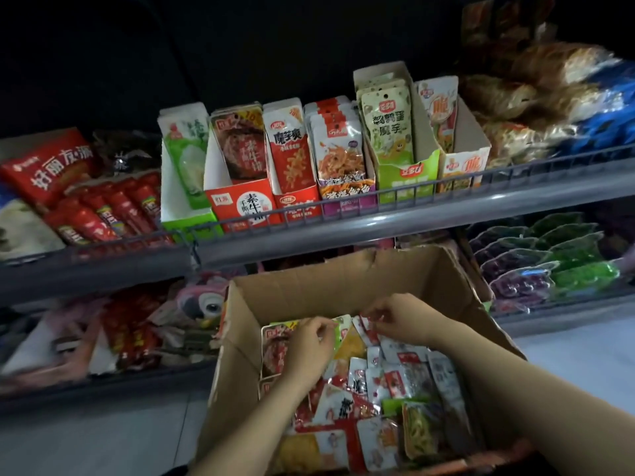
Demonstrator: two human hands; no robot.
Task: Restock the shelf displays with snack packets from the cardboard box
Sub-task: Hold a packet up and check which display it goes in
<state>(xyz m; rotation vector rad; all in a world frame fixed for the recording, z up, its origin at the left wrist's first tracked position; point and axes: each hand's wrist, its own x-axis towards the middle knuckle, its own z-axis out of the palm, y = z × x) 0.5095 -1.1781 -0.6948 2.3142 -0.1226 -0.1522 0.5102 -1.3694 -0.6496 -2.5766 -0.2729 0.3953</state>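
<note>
Two hands are sunk in one cardboard box (395, 276): left hand (311, 345) and right hand (400, 317), each seemingly pinched on snack packets (385, 376). Six display boxes (240, 201) are ranged above them.

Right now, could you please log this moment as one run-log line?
stage: picking | left hand: in cardboard box, on packets | right hand: pinching a packet | shelf display boxes: partly filled

Both forearms are bare to the frame's edge, and the hands (311, 341) wear no gloves, rings or watch.
</note>
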